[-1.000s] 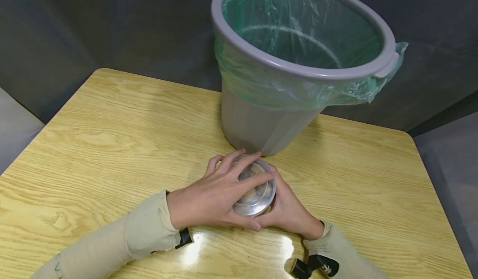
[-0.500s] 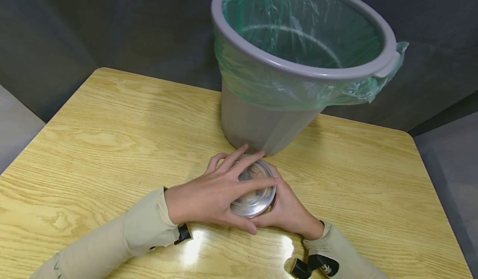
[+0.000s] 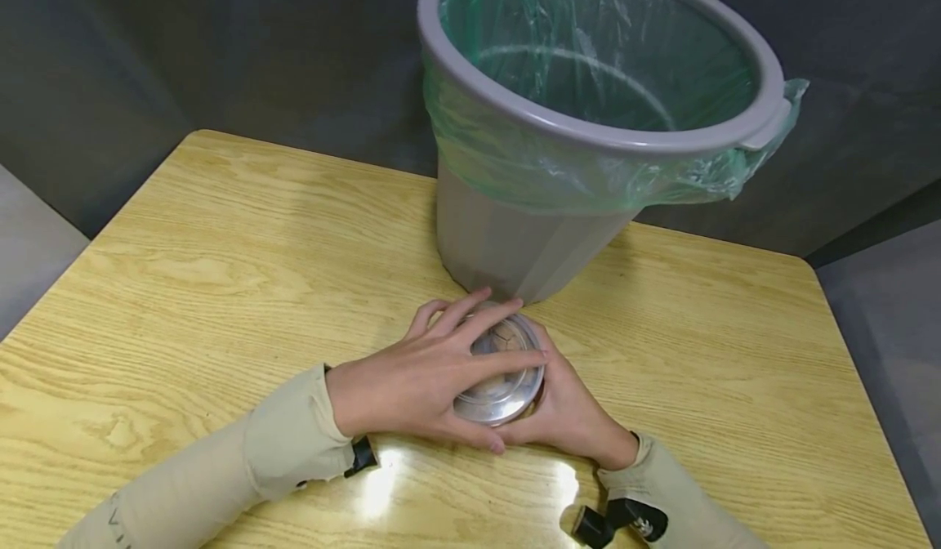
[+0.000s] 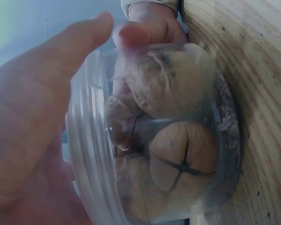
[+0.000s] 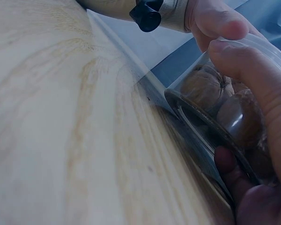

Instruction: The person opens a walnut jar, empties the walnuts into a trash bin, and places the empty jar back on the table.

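A round clear plastic jar of walnuts is held between both hands at the middle of the table. My left hand lies over its clear lid, fingers spread across to the far rim and thumb at the near rim. My right hand grips the jar's side from the right, its thumb along the near wall and its other fingers partly hidden. Cracked shells show through the wall in the left wrist view. In the right wrist view, the jar's base is close to the tabletop; whether it touches is unclear.
Just behind the jar stands a tall grey bin lined with a green plastic bag. The wood-grain table extends to both sides. Dark cloth hangs behind it.
My left hand's fingers have turned slightly clockwise over the lid, mostly in the first half second. My right hand keeps its grip; the jar stays in place.
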Demonstrator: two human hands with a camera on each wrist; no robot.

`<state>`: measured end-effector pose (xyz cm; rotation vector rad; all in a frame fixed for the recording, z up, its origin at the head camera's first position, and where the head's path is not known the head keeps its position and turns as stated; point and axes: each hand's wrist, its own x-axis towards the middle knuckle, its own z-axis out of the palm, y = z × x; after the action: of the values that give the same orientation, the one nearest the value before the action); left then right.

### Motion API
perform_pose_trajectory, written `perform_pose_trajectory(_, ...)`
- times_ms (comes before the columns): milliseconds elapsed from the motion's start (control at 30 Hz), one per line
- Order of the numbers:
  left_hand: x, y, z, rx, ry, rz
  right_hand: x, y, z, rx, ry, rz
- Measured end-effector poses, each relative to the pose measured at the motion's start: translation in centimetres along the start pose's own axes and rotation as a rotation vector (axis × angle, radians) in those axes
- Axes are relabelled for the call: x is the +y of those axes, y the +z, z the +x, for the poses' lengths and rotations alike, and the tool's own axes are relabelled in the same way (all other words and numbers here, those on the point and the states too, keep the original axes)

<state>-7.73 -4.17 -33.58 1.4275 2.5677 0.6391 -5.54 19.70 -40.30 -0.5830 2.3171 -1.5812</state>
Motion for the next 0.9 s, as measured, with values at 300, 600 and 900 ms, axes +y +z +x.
perform_pose_trajectory(300,0.10,0.03,0.08,0.016,-0.002,0.006,-0.03,0.02,-0.09,0.013,0.014,-0.019)
perform_pose_trajectory(600,0.26,0.20,0.08,0.026,-0.021,0.004,0.03,-0.01,0.00,0.010,0.004,-0.007)
perform_pose_trajectory(900,0.42,0.18,0.07,0.026,-0.037,-0.003,0.09,0.02,0.06,0.010,-0.011,-0.006)
